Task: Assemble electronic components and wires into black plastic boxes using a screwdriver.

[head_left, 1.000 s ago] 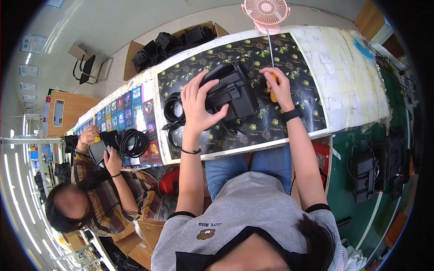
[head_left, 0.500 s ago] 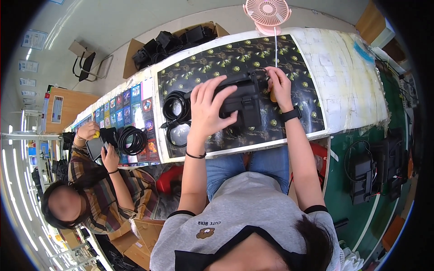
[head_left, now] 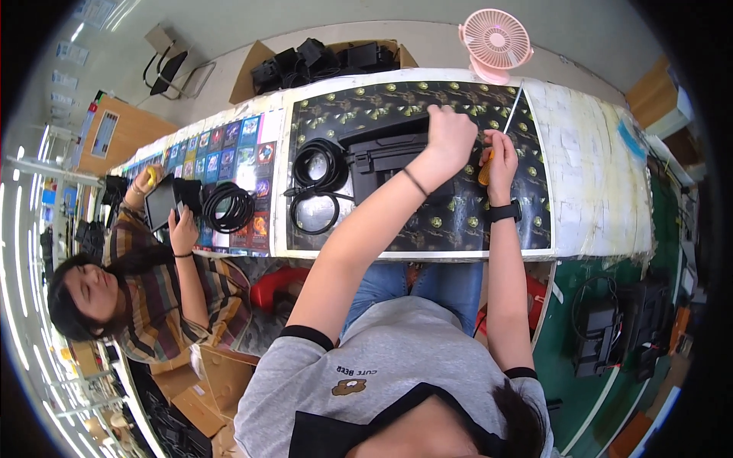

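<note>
Two hands at work: your left hand [head_left: 450, 137] closed on the black case [head_left: 385, 156] lying mid-tabletop [head_left: 595, 191], your right hand [head_left: 500, 153] gripping an orange-handled screwdriver [head_left: 496, 145] (tip unseen). Step, likely: screwing. Next: steady case, tip seated squarely.

A pink desk fan [head_left: 496, 40] stands at the top of the frame, right of centre. Left of it an open cardboard box [head_left: 328, 57] holds black devices. A coil of black cable [head_left: 317, 179] lies on the dark patterned mat [head_left: 458, 221], centre frame. At lower left a seated co-worker in a striped shirt [head_left: 153, 294] has another black cable coil [head_left: 227, 206] nearby. A chair [head_left: 169, 61] stands at upper left.
</note>
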The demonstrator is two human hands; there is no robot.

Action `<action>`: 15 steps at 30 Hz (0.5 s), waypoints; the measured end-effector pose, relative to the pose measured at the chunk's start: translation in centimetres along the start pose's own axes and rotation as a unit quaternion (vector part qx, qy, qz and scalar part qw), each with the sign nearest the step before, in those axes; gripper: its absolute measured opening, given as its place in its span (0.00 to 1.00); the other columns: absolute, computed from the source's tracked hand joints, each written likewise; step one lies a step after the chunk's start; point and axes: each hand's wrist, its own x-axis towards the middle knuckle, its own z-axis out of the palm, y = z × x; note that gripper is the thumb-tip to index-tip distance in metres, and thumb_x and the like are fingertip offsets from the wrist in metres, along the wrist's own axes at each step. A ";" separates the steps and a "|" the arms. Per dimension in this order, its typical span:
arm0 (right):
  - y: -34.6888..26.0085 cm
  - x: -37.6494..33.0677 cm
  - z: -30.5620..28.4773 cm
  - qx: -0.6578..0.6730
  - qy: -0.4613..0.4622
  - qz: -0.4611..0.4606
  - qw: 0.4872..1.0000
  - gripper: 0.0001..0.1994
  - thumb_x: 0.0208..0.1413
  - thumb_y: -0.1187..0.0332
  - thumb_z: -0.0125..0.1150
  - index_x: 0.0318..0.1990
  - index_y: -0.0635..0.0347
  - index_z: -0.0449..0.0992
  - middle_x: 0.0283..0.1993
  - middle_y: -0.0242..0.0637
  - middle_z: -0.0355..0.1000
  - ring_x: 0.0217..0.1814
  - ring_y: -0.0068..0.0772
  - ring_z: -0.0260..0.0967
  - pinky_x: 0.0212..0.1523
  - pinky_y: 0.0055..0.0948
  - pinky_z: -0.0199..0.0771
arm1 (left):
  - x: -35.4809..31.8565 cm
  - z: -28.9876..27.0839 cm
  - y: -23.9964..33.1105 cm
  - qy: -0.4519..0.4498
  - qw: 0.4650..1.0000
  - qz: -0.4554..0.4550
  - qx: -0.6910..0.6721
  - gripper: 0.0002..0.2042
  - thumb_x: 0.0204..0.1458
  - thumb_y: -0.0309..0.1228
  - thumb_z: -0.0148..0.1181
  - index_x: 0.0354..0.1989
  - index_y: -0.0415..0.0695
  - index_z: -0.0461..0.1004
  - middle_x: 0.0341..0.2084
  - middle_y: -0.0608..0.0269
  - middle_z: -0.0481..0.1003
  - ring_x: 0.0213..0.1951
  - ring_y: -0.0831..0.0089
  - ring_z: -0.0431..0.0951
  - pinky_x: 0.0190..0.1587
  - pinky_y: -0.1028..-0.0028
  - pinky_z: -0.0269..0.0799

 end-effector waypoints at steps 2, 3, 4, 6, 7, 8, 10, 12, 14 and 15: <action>0.1 0.1 0.3 0.003 -0.011 -0.001 1.000 0.12 0.70 0.64 0.50 0.45 0.61 0.78 0.34 0.28 0.70 0.24 0.14 0.63 0.23 0.19 0.67 | 1.5 1.6 1.4 0.021 0.997 -0.064 0.035 0.06 0.49 0.30 0.62 0.31 0.50 0.85 0.29 0.68 0.81 0.40 0.62 0.79 0.34 0.62 0.73; 0.1 0.1 0.4 0.006 -0.013 -0.001 1.000 0.12 0.70 0.64 0.50 0.45 0.61 0.78 0.34 0.28 0.70 0.24 0.14 0.63 0.23 0.19 0.67 | 1.9 2.2 1.9 0.009 0.995 -0.071 0.069 0.08 0.51 0.29 0.60 0.35 0.49 0.86 0.31 0.66 0.81 0.41 0.57 0.78 0.32 0.62 0.75; 0.0 0.1 0.3 0.004 -0.016 -0.001 1.000 0.12 0.70 0.64 0.50 0.45 0.61 0.78 0.34 0.28 0.70 0.24 0.14 0.63 0.23 0.19 0.67 | 2.3 2.1 2.4 0.001 0.994 -0.082 0.067 0.09 0.51 0.29 0.60 0.37 0.46 0.86 0.32 0.60 0.82 0.41 0.56 0.79 0.38 0.54 0.79; 0.0 0.1 0.3 0.000 -0.011 -0.006 1.000 0.12 0.70 0.64 0.50 0.46 0.61 0.78 0.34 0.28 0.70 0.24 0.14 0.64 0.23 0.19 0.68 | 2.3 2.4 2.8 -0.002 0.994 -0.079 0.081 0.10 0.52 0.29 0.59 0.38 0.43 0.85 0.34 0.55 0.82 0.41 0.55 0.79 0.43 0.48 0.79; 0.0 0.1 0.1 0.003 -0.011 -0.001 1.000 0.12 0.70 0.64 0.50 0.46 0.60 0.78 0.34 0.28 0.70 0.24 0.14 0.64 0.23 0.19 0.68 | 2.2 2.3 2.9 -0.002 0.994 -0.079 0.080 0.10 0.52 0.29 0.59 0.38 0.43 0.85 0.34 0.55 0.82 0.41 0.55 0.79 0.43 0.48 0.79; 0.0 0.2 -0.1 0.002 -0.012 -0.001 1.000 0.12 0.70 0.64 0.50 0.46 0.60 0.78 0.34 0.28 0.70 0.24 0.14 0.64 0.23 0.19 0.68 | 2.2 2.2 3.0 0.000 0.995 -0.077 0.060 0.10 0.51 0.30 0.59 0.38 0.43 0.85 0.34 0.54 0.82 0.41 0.52 0.79 0.44 0.46 0.78; 0.1 0.3 -0.4 -0.007 -0.007 0.003 1.000 0.12 0.70 0.64 0.50 0.45 0.60 0.78 0.34 0.28 0.71 0.24 0.15 0.64 0.23 0.19 0.68 | 1.9 2.2 3.2 0.002 0.996 -0.075 0.041 0.11 0.51 0.30 0.60 0.39 0.42 0.85 0.33 0.53 0.82 0.41 0.50 0.80 0.45 0.45 0.77; 0.2 0.3 -0.4 -0.013 -0.007 -0.001 1.000 0.12 0.70 0.64 0.51 0.45 0.60 0.78 0.34 0.28 0.70 0.24 0.14 0.64 0.23 0.18 0.67 | 1.3 2.3 3.7 0.020 0.994 -0.081 0.075 0.12 0.50 0.30 0.60 0.39 0.41 0.85 0.35 0.51 0.82 0.44 0.46 0.79 0.48 0.42 0.75; 0.2 0.3 -0.3 -0.019 -0.013 -0.006 1.000 0.11 0.70 0.64 0.51 0.45 0.61 0.78 0.34 0.28 0.70 0.24 0.14 0.63 0.23 0.18 0.67 | 1.1 2.8 3.7 0.021 0.993 -0.080 0.082 0.12 0.50 0.30 0.59 0.40 0.41 0.84 0.36 0.51 0.82 0.45 0.44 0.78 0.50 0.40 0.73; 0.2 0.3 -0.2 -0.019 -0.013 -0.006 1.000 0.11 0.70 0.64 0.51 0.45 0.61 0.78 0.34 0.28 0.70 0.24 0.14 0.63 0.23 0.18 0.67 | 1.0 3.0 3.7 0.022 0.993 -0.078 0.088 0.13 0.51 0.30 0.59 0.41 0.41 0.84 0.37 0.50 0.82 0.47 0.43 0.78 0.51 0.39 0.72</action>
